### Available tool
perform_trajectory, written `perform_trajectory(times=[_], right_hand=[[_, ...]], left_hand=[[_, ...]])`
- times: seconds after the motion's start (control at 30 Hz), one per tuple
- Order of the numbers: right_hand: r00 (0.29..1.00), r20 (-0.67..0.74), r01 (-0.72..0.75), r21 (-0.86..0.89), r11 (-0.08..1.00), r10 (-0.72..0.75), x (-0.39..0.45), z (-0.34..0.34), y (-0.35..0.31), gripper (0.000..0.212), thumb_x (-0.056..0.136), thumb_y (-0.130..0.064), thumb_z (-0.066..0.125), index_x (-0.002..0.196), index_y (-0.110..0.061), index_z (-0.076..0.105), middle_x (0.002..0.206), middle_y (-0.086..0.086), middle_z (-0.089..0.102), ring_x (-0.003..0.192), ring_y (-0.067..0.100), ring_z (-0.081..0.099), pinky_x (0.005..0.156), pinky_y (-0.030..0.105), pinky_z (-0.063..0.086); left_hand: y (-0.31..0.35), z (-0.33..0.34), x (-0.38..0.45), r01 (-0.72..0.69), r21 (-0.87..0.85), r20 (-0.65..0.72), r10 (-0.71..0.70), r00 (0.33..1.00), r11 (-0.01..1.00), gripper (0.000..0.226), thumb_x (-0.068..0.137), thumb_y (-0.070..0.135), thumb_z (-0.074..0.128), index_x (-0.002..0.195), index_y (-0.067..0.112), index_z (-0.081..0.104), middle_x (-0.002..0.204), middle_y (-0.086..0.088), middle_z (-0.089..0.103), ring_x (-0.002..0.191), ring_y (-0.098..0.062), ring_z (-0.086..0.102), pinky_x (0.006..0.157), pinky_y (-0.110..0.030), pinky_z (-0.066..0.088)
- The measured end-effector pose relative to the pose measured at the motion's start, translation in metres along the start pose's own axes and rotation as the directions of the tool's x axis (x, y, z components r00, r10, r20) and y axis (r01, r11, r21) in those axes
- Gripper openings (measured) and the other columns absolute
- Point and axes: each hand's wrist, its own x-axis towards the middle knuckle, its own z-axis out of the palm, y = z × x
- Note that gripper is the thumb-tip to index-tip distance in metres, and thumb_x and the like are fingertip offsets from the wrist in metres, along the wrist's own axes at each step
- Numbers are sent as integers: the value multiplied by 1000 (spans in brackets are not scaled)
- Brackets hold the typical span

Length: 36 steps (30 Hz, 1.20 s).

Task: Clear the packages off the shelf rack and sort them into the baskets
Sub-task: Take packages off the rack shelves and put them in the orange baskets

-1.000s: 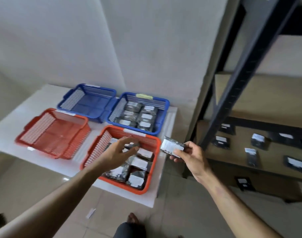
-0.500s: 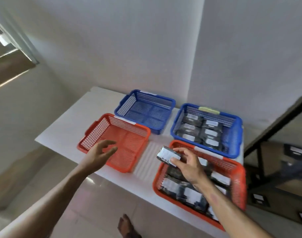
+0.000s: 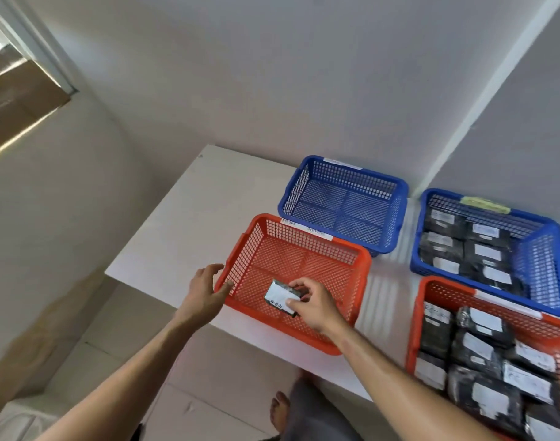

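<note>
My right hand (image 3: 315, 305) pinches a small dark package with a white label (image 3: 279, 296) and holds it low inside the left red basket (image 3: 361, 268), near its front left corner. Nothing else lies in that basket. My left hand (image 3: 205, 292) rests with relaxed fingers against the basket's left rim and holds nothing. The left blue basket (image 3: 399, 198) behind it has nothing in it. The right blue basket (image 3: 539, 224) and the right red basket (image 3: 414, 326) each hold several dark labelled packages. The shelf rack is out of view.
All the baskets stand on a white table (image 3: 189, 218) set against a grey wall corner. The table's front edge runs just below the red baskets. My bare foot (image 3: 280, 412) stands on the tiled floor under it. A brown panel (image 3: 14, 106) hangs at upper left.
The view has swung left, away from the shelf rack. My right hand carried the package from over the right red basket into the left red basket. My left hand moved onto that basket's left rim.
</note>
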Motion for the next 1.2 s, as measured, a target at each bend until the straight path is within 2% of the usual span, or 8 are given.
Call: perform_trajectory(times=[0.17, 0.3, 0.43, 0.57, 0.7, 0.83, 1.03, 1.2], right_hand=[[997, 39, -63, -82, 995, 66, 51, 53, 2, 34, 84, -10, 77, 114, -23, 68, 112, -3, 66, 88, -1, 60, 58, 3, 45], [987, 60, -139, -138, 981, 149, 77, 83, 11, 34, 87, -15, 77, 117, -26, 65, 118, -6, 65, 92, 2, 60, 58, 4, 46], [975, 50, -206, -162, 965, 216, 84, 102, 18, 34, 87, -18, 77, 116, -31, 64, 117, -11, 62, 100, 7, 62, 75, 15, 54], [973, 9, -221, -230, 948, 229, 88, 118, 18, 31, 89, -25, 75, 117, -35, 66, 115, -17, 61, 105, 7, 62, 92, 27, 57], [980, -95, -196, -384, 903, 172, 89, 127, 17, 34, 88, -29, 75, 121, -33, 69, 117, -14, 47, 107, 3, 46, 102, 24, 45], [977, -141, -204, -380, 902, 162, 84, 133, 13, 35, 89, -26, 74, 123, -31, 70, 122, -9, 49, 109, 4, 44, 105, 24, 40], [961, -249, -203, -335, 920, 122, 64, 121, -4, 48, 94, -19, 68, 139, -29, 55, 128, -15, 42, 121, 5, 48, 104, 16, 37], [935, -353, -173, -370, 913, 34, 32, 90, -18, 42, 98, -23, 62, 139, -22, 54, 125, -15, 44, 116, 5, 52, 99, 22, 51]], left_hand=[[-20, -1, 51, 30, 9, 158, -31, 987, 1000, 72, 100, 64, 44, 158, 24, 29, 160, -7, 36, 133, -28, 54, 99, -46, 56], [-28, -4, 71, -24, -62, 351, 44, 935, 998, 63, 95, 74, 37, 140, 30, 43, 133, 3, 65, 100, -8, 72, 83, -31, 63], [-35, -7, 73, 18, -190, 445, 70, 893, 982, 81, 77, 93, 39, 134, 35, 41, 118, 14, 69, 99, -6, 74, 74, -26, 63], [-36, -14, 80, 22, -200, 511, 86, 855, 979, 65, 90, 75, 39, 138, 31, 40, 117, 13, 69, 100, -3, 73, 75, -25, 63], [-39, -18, 88, 21, -187, 573, 91, 814, 982, 61, 93, 69, 36, 139, 29, 38, 122, 10, 67, 102, -12, 74, 82, -30, 63], [-40, -19, 90, -11, -146, 588, 96, 803, 989, 55, 102, 59, 34, 145, 24, 36, 128, 5, 65, 105, -16, 72, 87, -38, 63], [-31, -34, 93, -131, 31, 473, 101, 875, 991, 90, 89, 75, 41, 159, 22, 24, 163, -7, 35, 135, -29, 55, 103, -51, 55], [-4, -39, 86, -487, 227, 283, 421, 862, 844, 87, 91, 83, 36, 160, 30, 21, 169, 0, 23, 153, -25, 29, 121, -54, 30]])
